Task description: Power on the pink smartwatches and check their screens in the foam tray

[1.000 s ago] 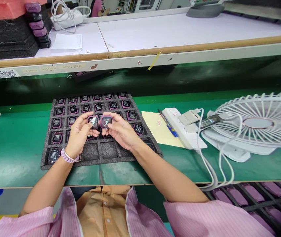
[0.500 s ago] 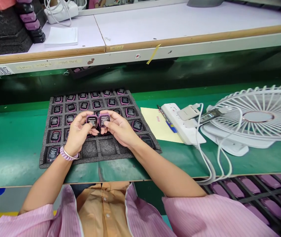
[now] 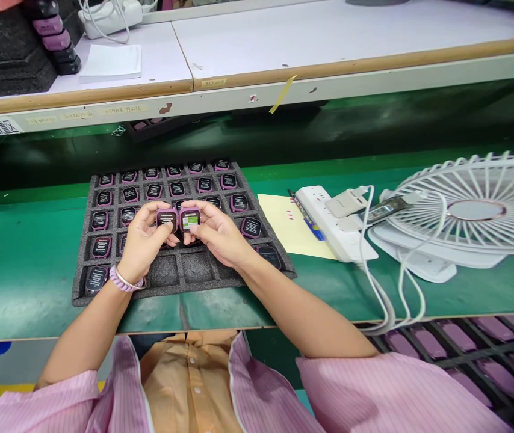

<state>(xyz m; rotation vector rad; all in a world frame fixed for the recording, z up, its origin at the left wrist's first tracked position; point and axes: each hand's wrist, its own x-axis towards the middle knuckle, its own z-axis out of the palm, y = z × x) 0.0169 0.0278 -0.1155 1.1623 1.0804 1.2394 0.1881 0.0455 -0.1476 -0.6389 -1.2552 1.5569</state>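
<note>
Two purple-cased smartwatches without straps are held side by side over a dark grey foam tray (image 3: pixel 76 287). My left hand (image 3: pixel 143 246) is closed on the left smartwatch (image 3: pixel 167 219), its thumb on the dark screen with white text. The fingers of my right hand (image 3: pixel 223 237) close around the right smartwatch (image 3: pixel 190 218), thumb at the lower edge of a screen showing green and white. Below, the tray's compartments hold several more smartwatches (image 3: pixel 101 247) with lit text screens. Two front compartments (image 3: pixel 163 273) are bare foam. My hands hide some of the middle compartments.
To the tray's right lie a yellow paper (image 3: pixel 279 225), a blue pen (image 3: pixel 313 229) and a white power strip (image 3: pixel 333 231) with cables. A white fan (image 3: pixel 473 210) lies beyond. A shelf edge (image 3: pixel 239 90) crosses above the bench. Purple cases (image 3: pixel 428 343) sit in a lower tray at right.
The right smartwatch's screen has gone from white text on black to a green and white picture. Both hands keep nearly the same place and grip.
</note>
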